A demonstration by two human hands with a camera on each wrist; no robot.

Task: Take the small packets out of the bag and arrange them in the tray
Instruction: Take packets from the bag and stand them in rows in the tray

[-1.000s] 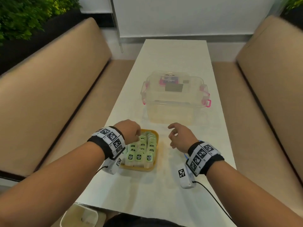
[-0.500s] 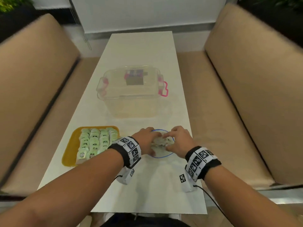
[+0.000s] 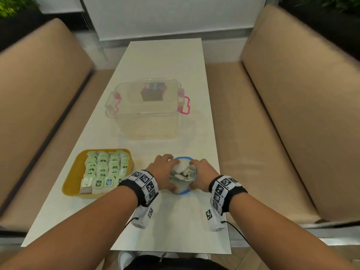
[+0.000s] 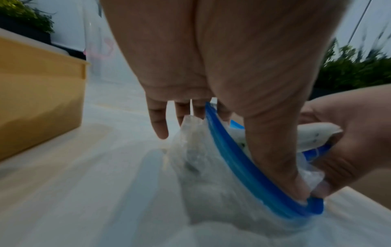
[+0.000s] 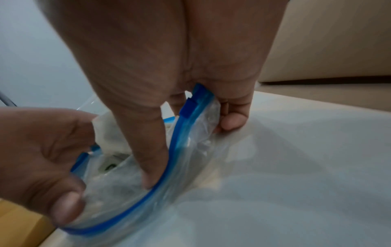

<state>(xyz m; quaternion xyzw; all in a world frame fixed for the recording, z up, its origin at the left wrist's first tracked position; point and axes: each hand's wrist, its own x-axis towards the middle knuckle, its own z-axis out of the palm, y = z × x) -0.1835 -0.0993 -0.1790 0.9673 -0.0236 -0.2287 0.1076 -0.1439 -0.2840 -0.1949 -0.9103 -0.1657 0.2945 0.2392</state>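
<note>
A clear zip bag (image 3: 184,173) with a blue rim (image 4: 243,167) stands on the white table, its mouth open upward. Crumpled white packets (image 3: 182,168) fill it. My left hand (image 3: 165,172) grips the left side of the rim, thumb inside the mouth and fingers outside. My right hand (image 3: 198,175) grips the right side of the bag (image 5: 190,150) the same way. To the left lies a yellow tray (image 3: 74,172) with rows of green-labelled packets (image 3: 105,170) standing in it.
A clear lidded box (image 3: 148,110) with pink latches stands behind the bag in the middle of the table (image 3: 175,221). Tan benches (image 3: 292,114) run along both sides. The tray's wall (image 4: 42,91) is close to my left hand.
My left hand left the tray and my right hand came off the bare table; both now grip the bag's rim. The bag's mouth has been pulled a little wider since half a second ago.
</note>
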